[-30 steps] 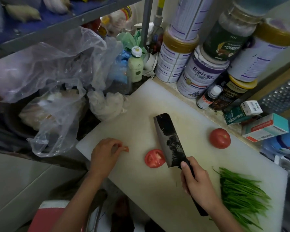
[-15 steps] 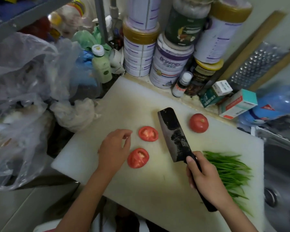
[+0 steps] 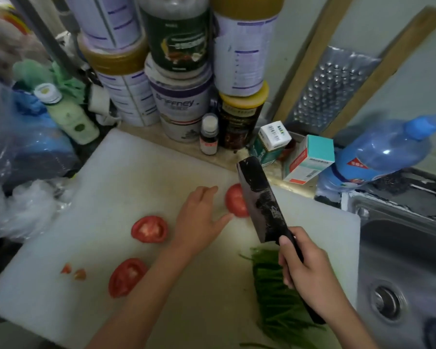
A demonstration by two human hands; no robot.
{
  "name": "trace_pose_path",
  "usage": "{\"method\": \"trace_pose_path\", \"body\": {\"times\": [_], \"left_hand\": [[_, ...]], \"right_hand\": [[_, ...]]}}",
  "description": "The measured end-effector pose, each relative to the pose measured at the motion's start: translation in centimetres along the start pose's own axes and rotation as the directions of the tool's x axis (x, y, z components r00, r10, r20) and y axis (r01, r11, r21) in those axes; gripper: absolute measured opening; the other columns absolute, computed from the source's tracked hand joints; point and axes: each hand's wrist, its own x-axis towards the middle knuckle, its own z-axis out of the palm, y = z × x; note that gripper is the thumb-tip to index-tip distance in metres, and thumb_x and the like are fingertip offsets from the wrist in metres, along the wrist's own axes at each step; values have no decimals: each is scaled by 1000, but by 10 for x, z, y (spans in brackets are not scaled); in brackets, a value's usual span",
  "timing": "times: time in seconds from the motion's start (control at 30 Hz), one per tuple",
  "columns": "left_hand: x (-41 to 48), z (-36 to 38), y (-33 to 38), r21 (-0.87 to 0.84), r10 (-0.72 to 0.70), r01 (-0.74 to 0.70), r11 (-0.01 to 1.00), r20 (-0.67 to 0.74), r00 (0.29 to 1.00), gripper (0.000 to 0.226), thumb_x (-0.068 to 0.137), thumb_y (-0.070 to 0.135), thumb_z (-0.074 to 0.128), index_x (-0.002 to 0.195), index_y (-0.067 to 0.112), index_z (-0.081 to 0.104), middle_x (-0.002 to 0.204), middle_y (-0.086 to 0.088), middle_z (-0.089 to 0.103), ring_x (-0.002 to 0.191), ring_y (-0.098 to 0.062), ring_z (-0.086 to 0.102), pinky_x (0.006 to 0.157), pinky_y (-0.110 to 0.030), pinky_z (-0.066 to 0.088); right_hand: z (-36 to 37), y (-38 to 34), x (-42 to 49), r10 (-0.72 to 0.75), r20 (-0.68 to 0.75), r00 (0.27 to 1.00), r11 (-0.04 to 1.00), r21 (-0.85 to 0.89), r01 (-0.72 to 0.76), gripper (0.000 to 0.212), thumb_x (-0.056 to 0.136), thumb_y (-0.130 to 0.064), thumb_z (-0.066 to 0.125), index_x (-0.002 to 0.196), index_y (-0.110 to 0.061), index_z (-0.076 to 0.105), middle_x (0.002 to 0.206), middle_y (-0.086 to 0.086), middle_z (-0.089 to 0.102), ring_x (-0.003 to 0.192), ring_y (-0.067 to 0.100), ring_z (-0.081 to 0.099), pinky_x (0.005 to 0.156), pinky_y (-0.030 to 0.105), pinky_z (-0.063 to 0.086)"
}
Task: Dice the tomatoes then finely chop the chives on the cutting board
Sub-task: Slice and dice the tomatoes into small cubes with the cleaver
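On the white cutting board (image 3: 116, 172) lie two tomato halves, cut faces up: one (image 3: 149, 228) at mid board, another (image 3: 126, 276) nearer me. Two small tomato scraps (image 3: 73, 272) sit at the left. A whole tomato (image 3: 235, 200) rests at the far side, partly hidden behind the dark cleaver (image 3: 262, 197). My left hand (image 3: 199, 217) reaches toward that tomato with fingers extended, fingertips touching or nearly touching it. My right hand (image 3: 305, 270) grips the cleaver's handle, blade raised beside the tomato. A bundle of green chives (image 3: 275, 298) lies under my right hand.
Stacked tins and jars (image 3: 179, 71), a small bottle (image 3: 208, 134) and medicine boxes (image 3: 310, 159) crowd the board's far edge. Plastic bags (image 3: 18, 172) lie at the left. A steel sink (image 3: 408, 260) and a blue bottle (image 3: 378, 152) are at the right; a grater (image 3: 332, 86) leans on the wall.
My left hand moved from the tomato halves across to the whole tomato. The cleaver shifted right, over that tomato. The view panned right.
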Motion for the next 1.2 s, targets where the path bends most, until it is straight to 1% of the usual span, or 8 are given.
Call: {"method": "trace_pose_path", "body": {"times": [0.2,0.47,0.6,0.73,0.87,1.0,1.1,1.2], "left_hand": [[22,25,23,-7,-75,76,997,63,995,95,77,57,74,152,22,27,145,1,39,132,-15,39,98,-22,31],[20,37,27,-169,-133,131,977,0,991,83,72,34,85,140,20,40,135,2,48,115,-11,49,91,-15,39],[18,38,30,-229,-205,180,957,-89,975,83,72,36,86,138,16,41,132,0,48,114,-13,51,93,-21,44],[17,32,26,-248,-145,129,960,-48,988,87,74,37,84,145,17,38,142,-3,44,123,-19,50,104,-35,46],[-7,-1,-1,-173,-104,98,980,-27,994,88,79,36,80,151,16,32,148,-5,38,132,-19,43,109,-35,39],[-47,-47,-58,-3,-121,122,993,-92,988,65,84,30,76,141,18,49,140,-3,47,124,-23,48,102,-23,34],[-62,-64,-96,8,-134,134,991,-8,991,71,77,34,82,140,18,51,135,-4,50,125,-21,46,99,-10,24],[-65,-70,-119,-37,-95,98,995,77,993,77,74,40,83,140,20,51,133,0,50,122,-14,43,96,2,19]], "right_hand": [[-25,19,22,32,31,999,999,26,-32,11,96,-29,43,91,-29,52,66,5,58,46,14,52,45,26,44],[-35,24,28,24,106,994,997,68,-31,12,96,-29,42,94,-27,54,67,8,56,47,14,50,45,26,43],[-30,21,21,5,104,995,998,55,-11,12,94,-33,42,95,-33,54,68,7,57,46,14,51,47,29,45],[-20,13,9,-15,80,997,1000,28,13,22,83,-52,39,94,-38,53,68,5,57,48,15,53,46,26,46],[-6,3,-8,-46,54,997,999,16,45,15,89,-40,43,94,-32,54,66,5,57,47,16,52,44,25,44],[22,-7,-25,-63,59,996,998,0,63,14,91,-38,44,93,-28,54,66,10,55,47,25,51,45,32,41],[49,-11,-29,-90,61,994,995,-37,92,18,87,-47,42,89,-32,52,63,14,54,46,25,49,46,32,38],[75,-14,-29,-98,83,992,994,-34,102,9,92,-35,45,87,-33,53,60,12,54,42,14,48,44,25,37]]}}
